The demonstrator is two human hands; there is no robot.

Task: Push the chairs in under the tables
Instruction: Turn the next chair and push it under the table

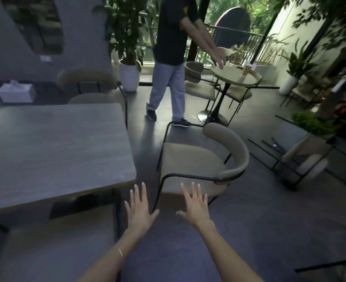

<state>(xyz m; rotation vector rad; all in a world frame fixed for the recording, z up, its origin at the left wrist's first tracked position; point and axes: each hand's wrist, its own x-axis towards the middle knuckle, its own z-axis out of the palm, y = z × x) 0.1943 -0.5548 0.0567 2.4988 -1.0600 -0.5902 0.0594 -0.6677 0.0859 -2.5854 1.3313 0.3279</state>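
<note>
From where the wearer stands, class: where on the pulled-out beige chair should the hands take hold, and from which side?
Probably the curved padded backrest, taken from the chair's right, away from the square table. The seat faces that table, so a push on the backrest sends it under. Both the left hand and right hand are open, touching nothing.

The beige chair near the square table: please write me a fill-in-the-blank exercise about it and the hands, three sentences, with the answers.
1. The beige chair stands to the ____ of the square table, not yet under it.
2. Both the left hand and the right hand are ____, fingers spread, holding nothing.
3. The other person reaches toward a ____ table.

Answers: right; open; round
</note>
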